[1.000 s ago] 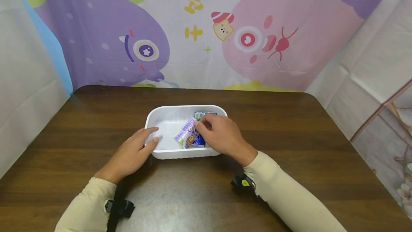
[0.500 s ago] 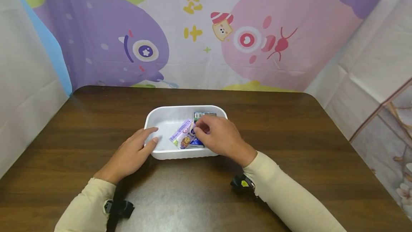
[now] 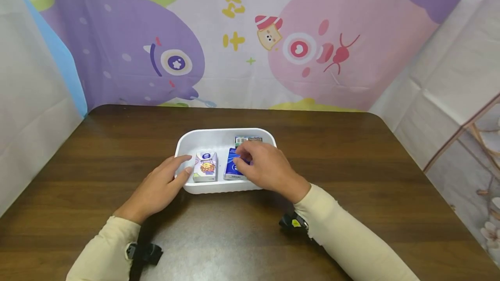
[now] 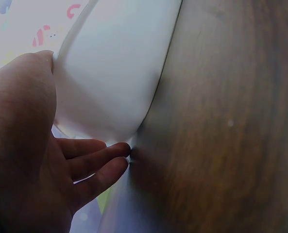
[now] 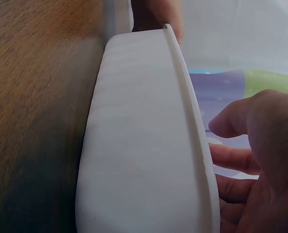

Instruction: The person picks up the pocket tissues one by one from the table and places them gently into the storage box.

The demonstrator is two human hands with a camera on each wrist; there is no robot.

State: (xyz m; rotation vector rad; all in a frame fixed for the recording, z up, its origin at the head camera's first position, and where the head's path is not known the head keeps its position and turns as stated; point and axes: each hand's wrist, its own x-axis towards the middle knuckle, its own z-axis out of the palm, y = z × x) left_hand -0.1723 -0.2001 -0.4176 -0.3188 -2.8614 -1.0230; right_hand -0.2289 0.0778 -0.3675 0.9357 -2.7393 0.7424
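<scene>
In the head view a white plastic tray [image 3: 224, 187] stands on the table. My left hand [image 3: 158, 185] grips its left rim, thumb and index finger over the edge; in the left wrist view the other fingers lie against the outer wall. A small purple-and-white cartoon pack [image 3: 205, 168], like pocket tissues, lies in the tray's left half. A blue pack [image 3: 231, 169] lies right of it, partly covered by my right hand [image 3: 267, 164]. That hand is bent over the tray, thumb and index fingertips apart above the blue pack. Behind it a barcoded pack [image 3: 242, 140] shows along the back wall.
The tray sits mid-way on a brown wooden table [image 3: 218, 229]. A cartoon-printed cloth [image 3: 234, 77] hangs behind the table, and pale cloth stands at both sides. Each sleeve carries a black wrist camera [image 3: 144, 253].
The purple pack has come out from beside my right fingers and moved left, now lying straight and apart from the blue pack. Both hands stay nearly in place.
</scene>
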